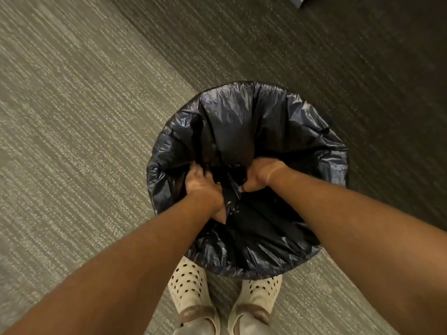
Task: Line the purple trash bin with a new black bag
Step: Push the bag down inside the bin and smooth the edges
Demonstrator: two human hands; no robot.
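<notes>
A glossy black bag (pixel 254 122) is spread over a round bin that stands on the carpet in front of my feet. The plastic covers the whole rim and the outside, so no purple of the bin shows. Both my hands reach down inside the bag's mouth. My left hand (pixel 202 187) is closed on a fold of black plastic near the left side. My right hand (pixel 260 174) is closed on another fold near the middle. Its fingertips are hidden in the plastic.
Grey-green striped carpet (pixel 72 141) surrounds the bin, darker toward the upper right. My two feet in cream perforated clogs (pixel 191 291) stand just behind the bin. A dark object's corner (pixel 300 1) shows at the top edge.
</notes>
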